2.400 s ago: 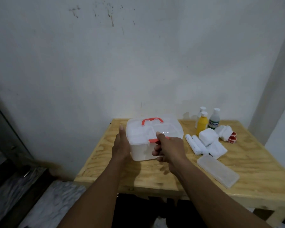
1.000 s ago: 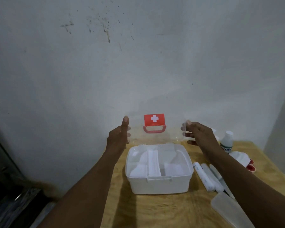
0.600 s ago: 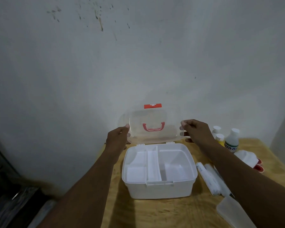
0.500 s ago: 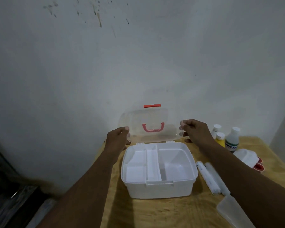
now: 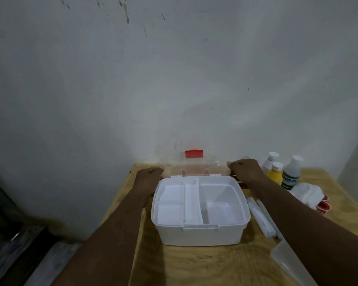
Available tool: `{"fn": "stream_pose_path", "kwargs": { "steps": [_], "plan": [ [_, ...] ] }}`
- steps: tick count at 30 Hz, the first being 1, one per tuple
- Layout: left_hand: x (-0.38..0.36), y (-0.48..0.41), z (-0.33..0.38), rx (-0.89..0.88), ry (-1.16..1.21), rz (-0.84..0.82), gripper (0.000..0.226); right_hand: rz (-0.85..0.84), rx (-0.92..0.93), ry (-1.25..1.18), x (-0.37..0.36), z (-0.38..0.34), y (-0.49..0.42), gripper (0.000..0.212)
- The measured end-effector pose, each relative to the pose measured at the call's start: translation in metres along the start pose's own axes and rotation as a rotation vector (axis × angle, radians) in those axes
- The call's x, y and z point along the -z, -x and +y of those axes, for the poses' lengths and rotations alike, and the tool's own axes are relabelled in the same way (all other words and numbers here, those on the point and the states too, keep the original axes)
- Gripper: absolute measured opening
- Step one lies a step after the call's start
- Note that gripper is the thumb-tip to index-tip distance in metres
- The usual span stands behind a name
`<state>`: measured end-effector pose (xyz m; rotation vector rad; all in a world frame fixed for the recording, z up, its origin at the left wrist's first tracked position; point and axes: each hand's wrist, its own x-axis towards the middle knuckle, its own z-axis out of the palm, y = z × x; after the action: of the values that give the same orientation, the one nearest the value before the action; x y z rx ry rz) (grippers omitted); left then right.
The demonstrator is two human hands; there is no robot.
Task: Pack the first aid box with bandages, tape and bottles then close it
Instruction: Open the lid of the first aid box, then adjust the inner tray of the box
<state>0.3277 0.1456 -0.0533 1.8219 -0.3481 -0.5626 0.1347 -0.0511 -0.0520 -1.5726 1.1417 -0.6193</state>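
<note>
The left hand [image 5: 150, 176] and the right hand [image 5: 244, 171] each grip a side edge of the clear plastic lid [image 5: 194, 168], thumb tips at its rim. The fingers beneath are hidden. The lid lies tilted back between the hands, see-through and blurred, so only its red latch [image 5: 194, 153] shows clearly.

Just nearer than the hands stands the white plastic first aid box [image 5: 201, 236], open, showing its divided tray.

Right of the right hand stand a white capped bottle [image 5: 269, 164], a yellow bottle [image 5: 275, 175] and a white bottle with a green label [image 5: 291, 175] whose print is unreadable.

The right forearm partly covers the long white bandage rolls [image 5: 259, 218] and a flat clear plastic case [image 5: 284, 259]. White folded gauze [image 5: 307, 193] half hides the red-cored tape rolls [image 5: 323, 206].

Everything sits on a pale plywood table [image 5: 194, 265] against a stained grey-white wall [image 5: 174, 79]. Left of the left arm, the dark floor [image 5: 8, 250] is hard to make out.
</note>
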Motion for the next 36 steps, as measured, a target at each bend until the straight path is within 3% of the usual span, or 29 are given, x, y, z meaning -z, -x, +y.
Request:
{"fn": "stream_pose_path", "kwargs": {
  "steps": [2,9,16,21,27,36],
  "plan": [
    [0.001,0.002,0.0,0.039,0.003,-0.021,0.025,-0.003,-0.059,0.014,-0.001,-0.001,0.002,0.03],
    [0.007,0.015,0.003,0.123,-0.041,-0.089,0.049,-0.056,-0.137,0.023,0.007,-0.007,0.022,0.034],
    [0.014,0.054,0.004,0.087,-0.113,-0.106,0.036,-0.057,-0.066,0.168,0.033,-0.023,0.06,0.031],
    [0.018,0.088,-0.01,0.061,-0.077,-0.093,0.031,-0.105,-0.022,0.372,0.071,-0.018,0.103,0.027],
    [0.011,0.12,-0.024,0.004,-0.039,-0.082,0.046,-0.171,-0.076,0.737,0.109,0.013,0.146,0.03],
    [0.011,0.134,-0.026,0.029,-0.03,-0.083,0.044,-0.252,-0.084,1.077,0.108,0.044,0.175,0.075]
  ]
}}
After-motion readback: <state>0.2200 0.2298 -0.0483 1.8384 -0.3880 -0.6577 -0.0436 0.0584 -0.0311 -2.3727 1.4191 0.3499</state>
